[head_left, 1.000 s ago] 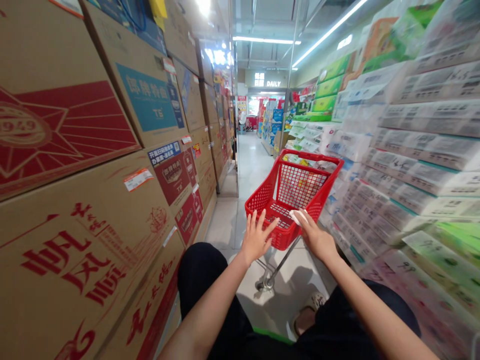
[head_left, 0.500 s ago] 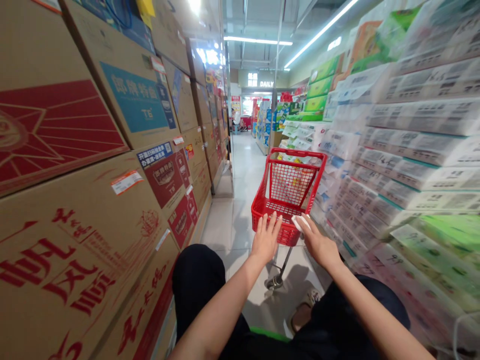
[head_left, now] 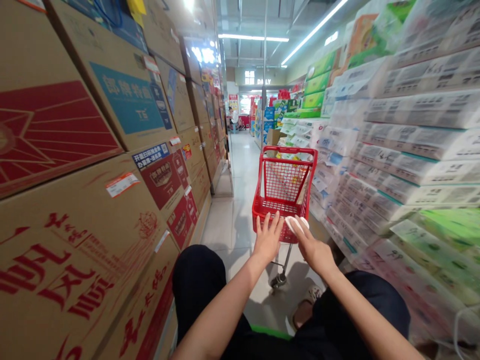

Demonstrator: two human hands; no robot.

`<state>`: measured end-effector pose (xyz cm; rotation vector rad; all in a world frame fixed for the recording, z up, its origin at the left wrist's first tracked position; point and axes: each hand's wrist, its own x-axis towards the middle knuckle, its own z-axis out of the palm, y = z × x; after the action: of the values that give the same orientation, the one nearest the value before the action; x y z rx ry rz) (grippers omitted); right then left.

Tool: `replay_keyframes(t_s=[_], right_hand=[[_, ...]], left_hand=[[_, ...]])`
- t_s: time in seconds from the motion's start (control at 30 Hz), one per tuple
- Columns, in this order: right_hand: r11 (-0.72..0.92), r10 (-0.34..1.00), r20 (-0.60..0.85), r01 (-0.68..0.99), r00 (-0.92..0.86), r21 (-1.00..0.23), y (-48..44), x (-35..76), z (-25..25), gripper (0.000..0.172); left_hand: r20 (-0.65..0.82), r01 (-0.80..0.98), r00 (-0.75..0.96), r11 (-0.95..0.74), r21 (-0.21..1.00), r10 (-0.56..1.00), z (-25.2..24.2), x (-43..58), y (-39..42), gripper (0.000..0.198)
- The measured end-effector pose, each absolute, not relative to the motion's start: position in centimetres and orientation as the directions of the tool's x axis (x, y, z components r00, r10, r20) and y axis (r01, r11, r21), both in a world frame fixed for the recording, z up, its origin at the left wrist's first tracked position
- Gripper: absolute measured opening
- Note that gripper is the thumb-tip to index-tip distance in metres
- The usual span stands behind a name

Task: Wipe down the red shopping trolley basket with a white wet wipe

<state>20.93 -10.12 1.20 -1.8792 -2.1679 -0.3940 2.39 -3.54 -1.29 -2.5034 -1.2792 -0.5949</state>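
Left hand (head_left: 267, 241): fingers spread, empty, near red shopping cart (head_left: 288, 181). Right hand (head_left: 316, 251): fingers narrow, holding white wipe (head_left: 291, 225); likely light, soft; best hold, flat between fingers.

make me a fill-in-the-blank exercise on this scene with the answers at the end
1. The cart is ____ in colour.
2. The ____ hand holds the white item.
3. The cartons are stacked on the ____ side of the picture.

Missing words: red; right; left.

Arms (head_left: 227, 299) extended forward; left grip (head_left: 267, 241) splayed, right grip (head_left: 313, 248) fingers together.
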Motion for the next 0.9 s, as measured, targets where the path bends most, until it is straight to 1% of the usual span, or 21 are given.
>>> replay_keyframes(t_s=[0.13,0.23,0.4,0.53,0.6,0.7,0.8,0.9], right_hand=[[0.083,0.930,0.360,0.997,-0.080,0.008,-10.5,22.9,1.3,0.089],[0.046,0.921,0.388,0.999,-0.036,-0.016,-10.4,21.7,0.8,0.087],[0.075,0.915,0.399,0.997,-0.064,-0.010,-9.8,18.6,0.4,0.089],[0.118,0.907,0.407,0.993,-0.113,0.013,-10.4,20.5,0.6,0.088],[0.106,0.906,0.412,0.994,-0.095,-0.005,-10.9,22.2,0.6,0.087],[0.042,0.903,0.430,0.998,-0.019,-0.045,-11.3,23.2,0.3,0.084],[-0.003,0.896,0.443,0.999,0.025,-0.049,-10.8,21.5,-0.1,0.087],[0.022,0.905,0.425,1.000,-0.015,-0.013,-9.8,18.7,-0.2,0.093]], left_hand=[[0.473,0.792,0.549,-0.610,-0.030,0.689,-0.5,1.7,-3.9,0.081],[0.465,0.764,0.573,-0.645,-0.005,0.675,-0.1,2.1,-4.2,0.080],[0.464,0.746,0.592,-0.666,-0.006,0.659,-0.1,2.8,-4.6,0.090],[0.459,0.705,0.636,-0.709,-0.017,0.621,-0.3,1.5,-4.0,0.093],[0.472,0.692,0.639,-0.722,-0.007,0.608,-0.5,0.6,-3.5,0.096],[0.502,0.696,0.606,-0.717,0.040,0.616,-0.9,0.0,-3.2,0.100],[0.513,0.696,0.591,-0.715,0.065,0.622,-1.0,0.5,-3.4,0.101],[0.511,0.717,0.586,-0.696,0.035,0.629,-0.9,1.1,-3.7,0.099]])
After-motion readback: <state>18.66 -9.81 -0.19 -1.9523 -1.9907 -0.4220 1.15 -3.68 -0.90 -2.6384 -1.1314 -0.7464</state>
